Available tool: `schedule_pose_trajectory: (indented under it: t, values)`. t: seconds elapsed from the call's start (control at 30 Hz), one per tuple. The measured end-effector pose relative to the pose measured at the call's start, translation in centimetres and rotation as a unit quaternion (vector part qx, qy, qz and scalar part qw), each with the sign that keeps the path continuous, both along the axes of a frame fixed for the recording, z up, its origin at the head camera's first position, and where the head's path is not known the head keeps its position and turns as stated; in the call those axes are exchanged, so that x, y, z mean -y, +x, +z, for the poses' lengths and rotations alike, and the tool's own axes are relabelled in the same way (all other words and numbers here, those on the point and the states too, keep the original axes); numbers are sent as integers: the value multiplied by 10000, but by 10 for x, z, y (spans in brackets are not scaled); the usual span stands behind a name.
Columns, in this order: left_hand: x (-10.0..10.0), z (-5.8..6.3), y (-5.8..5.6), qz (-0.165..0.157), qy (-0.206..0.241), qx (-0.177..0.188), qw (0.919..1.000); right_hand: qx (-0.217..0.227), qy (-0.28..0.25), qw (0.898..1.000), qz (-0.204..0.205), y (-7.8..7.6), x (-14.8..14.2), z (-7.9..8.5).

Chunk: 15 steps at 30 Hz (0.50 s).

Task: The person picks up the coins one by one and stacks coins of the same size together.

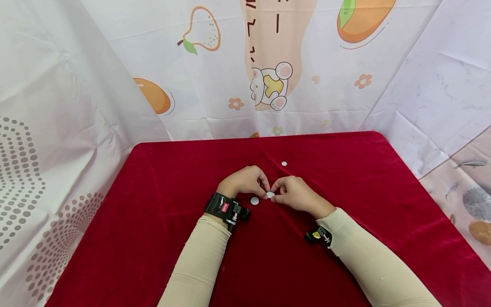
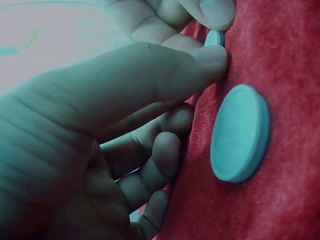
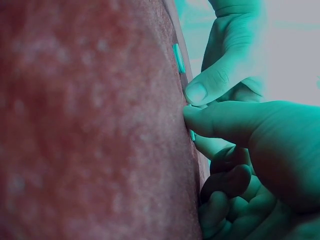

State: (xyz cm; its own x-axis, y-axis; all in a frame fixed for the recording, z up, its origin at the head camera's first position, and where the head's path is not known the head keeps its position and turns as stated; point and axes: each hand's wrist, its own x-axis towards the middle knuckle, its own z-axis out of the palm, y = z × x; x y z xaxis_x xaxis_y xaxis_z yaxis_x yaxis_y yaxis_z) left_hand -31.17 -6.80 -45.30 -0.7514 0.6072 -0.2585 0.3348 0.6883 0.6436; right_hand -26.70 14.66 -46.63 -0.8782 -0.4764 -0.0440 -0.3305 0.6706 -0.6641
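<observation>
A small flat white disc [image 1: 270,195] lies low over the red cloth between both hands. My left hand [image 1: 247,181] pinches its left side with thumb and index finger, the other fingers curled beneath. From the opposite side my right hand [image 1: 297,194] pinches the same disc by its edge. In the left wrist view, only a part of this disc [image 2: 214,38] shows between the fingertips. A second white disc [image 1: 255,201] rests on the cloth just below the left hand; up close, this disc [image 2: 237,135] has a raised rim. In the right wrist view the fingers hide most of the pinched disc.
Farther back on the table covered in red velvet [image 1: 184,170] lies a smaller white disc [image 1: 284,163]. Printed white curtains [image 1: 215,85] hang behind the table and at both sides. Each wrist wears a strapped black camera [image 1: 245,213].
</observation>
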Motion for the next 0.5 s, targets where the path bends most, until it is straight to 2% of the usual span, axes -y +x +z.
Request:
schedule_pose_trajectory:
  t: [0.5]
  values:
    - [0, 0, 0, 10, 38, 22, 10000, -27, -22, 10000, -2, 0, 0, 1]
